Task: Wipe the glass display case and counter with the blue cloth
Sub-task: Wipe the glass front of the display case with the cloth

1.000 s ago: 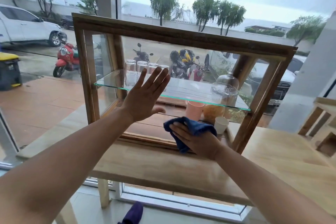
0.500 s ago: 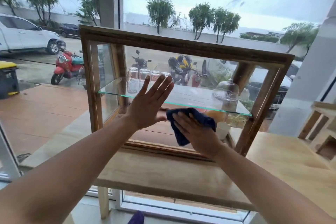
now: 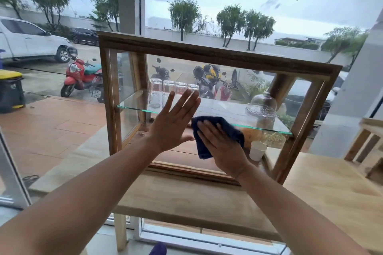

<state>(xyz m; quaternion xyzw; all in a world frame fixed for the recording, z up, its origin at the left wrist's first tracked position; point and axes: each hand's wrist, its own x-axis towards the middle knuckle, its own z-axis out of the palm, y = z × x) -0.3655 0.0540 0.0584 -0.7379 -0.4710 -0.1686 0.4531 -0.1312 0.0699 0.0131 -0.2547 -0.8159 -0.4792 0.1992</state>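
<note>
A wood-framed glass display case (image 3: pixel 217 56) stands on a light wooden counter (image 3: pixel 323 188). My left hand (image 3: pixel 172 124) lies flat and open against the front glass, fingers pointing up. Just right of it, my right hand (image 3: pixel 221 147) presses a dark blue cloth (image 3: pixel 228 128) flat onto the same pane, near the level of the glass shelf (image 3: pixel 217 109). The cloth is partly hidden under my palm.
Inside the case, several upturned glasses (image 3: pixel 165 89) and a glass dome (image 3: pixel 262 105) stand on the shelf; a white paper cup (image 3: pixel 257 150) sits below. Wooden furniture (image 3: pixel 371 143) stands at the right. A large window behind shows parked scooters and cars.
My right hand has slid the cloth up the front glass and a little left, toward my left hand. The left hand has stayed flat on the pane. The camera has moved in closer.
</note>
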